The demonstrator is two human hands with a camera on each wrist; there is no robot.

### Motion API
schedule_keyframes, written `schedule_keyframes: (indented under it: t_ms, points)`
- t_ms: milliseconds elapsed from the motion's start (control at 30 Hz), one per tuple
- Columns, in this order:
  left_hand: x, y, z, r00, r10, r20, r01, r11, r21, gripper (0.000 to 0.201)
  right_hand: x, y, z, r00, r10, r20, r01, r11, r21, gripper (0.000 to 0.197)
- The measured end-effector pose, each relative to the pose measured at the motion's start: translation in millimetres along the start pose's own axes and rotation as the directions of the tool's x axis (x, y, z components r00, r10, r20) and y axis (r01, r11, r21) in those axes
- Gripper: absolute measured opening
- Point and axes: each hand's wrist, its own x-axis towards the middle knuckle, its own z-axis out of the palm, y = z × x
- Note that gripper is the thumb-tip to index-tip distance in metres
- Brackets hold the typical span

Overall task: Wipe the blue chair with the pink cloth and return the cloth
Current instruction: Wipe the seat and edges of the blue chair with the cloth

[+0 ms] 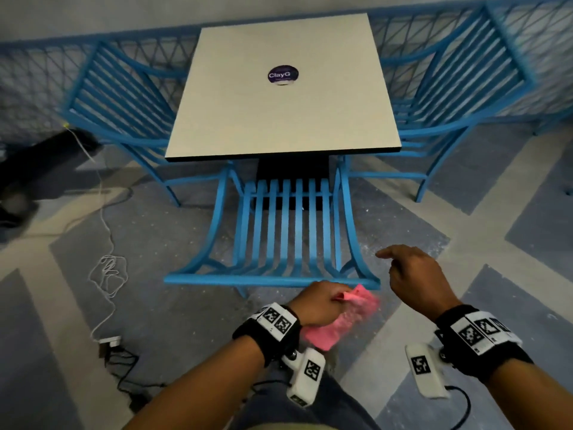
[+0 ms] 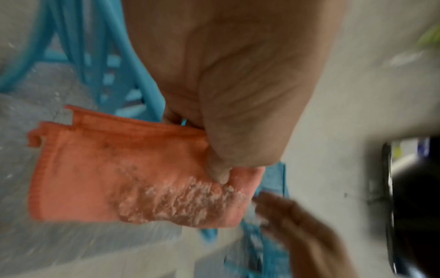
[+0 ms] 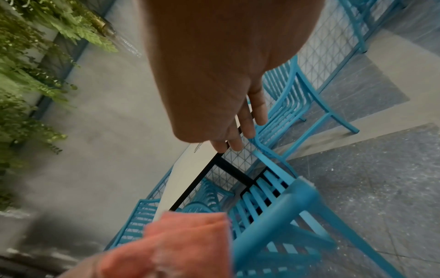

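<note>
The blue slatted chair (image 1: 291, 231) is pushed under the table, its top rail (image 1: 235, 280) nearest me. My left hand (image 1: 319, 302) grips the folded pink cloth (image 1: 344, 321) just in front of the rail's right end. In the left wrist view the pink cloth (image 2: 123, 175) hangs from my left hand (image 2: 221, 105) and is smeared with white dust. My right hand (image 1: 412, 274) hovers to the right of the chair's corner, fingers loosely spread and holding nothing. The right wrist view shows my right hand (image 3: 238, 127) above the chair (image 3: 281, 205) and the pink cloth (image 3: 181, 242) below.
A square white table (image 1: 279, 113) with a round purple sticker (image 1: 283, 75) stands ahead. Two more blue chairs (image 1: 124, 107) (image 1: 459, 88) flank it, with a blue mesh fence behind. A white cord (image 1: 108, 268) and black cables lie on the floor at left.
</note>
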Motion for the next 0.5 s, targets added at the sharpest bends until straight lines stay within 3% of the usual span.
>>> schedule_keyframes:
  t_ms: [100, 167, 267, 367, 433, 500]
  points:
    - [-47, -35, -55, 0.984, -0.037, -0.172, 0.016, 0.992, -0.122, 0.022, 6, -20, 11, 0.998, -0.044, 0.045, 0.043, 0.999, 0.017, 0.036]
    - [-86, -65, -94, 0.949, -0.054, -0.312, 0.003, 0.987, -0.159, 0.032, 6, -40, 24, 0.991, -0.106, 0.08, 0.104, 0.994, 0.032, 0.034]
    - [-142, -109, -139, 0.866, -0.076, -0.494, -0.049, 0.971, -0.236, 0.042, 6, -80, 45, 0.961, -0.244, 0.129, 0.239, 0.97, 0.053, 0.033]
    - [-189, -159, -175, 0.737, -0.198, -0.646, -0.004, 0.955, -0.297, 0.033, 9, -124, 61, 0.917, -0.36, 0.17, 0.355, 0.933, 0.064, 0.029]
    - [-209, -196, -190, 0.664, -0.266, -0.699, 0.008, 0.937, -0.35, 0.031, 14, -147, 68, 0.881, -0.417, 0.224, 0.419, 0.907, 0.04, 0.029]
    - [-218, -230, -197, 0.633, -0.304, -0.712, 0.003, 0.921, -0.391, 0.039, 19, -166, 74, 0.849, -0.451, 0.276, 0.469, 0.883, 0.004, 0.029]
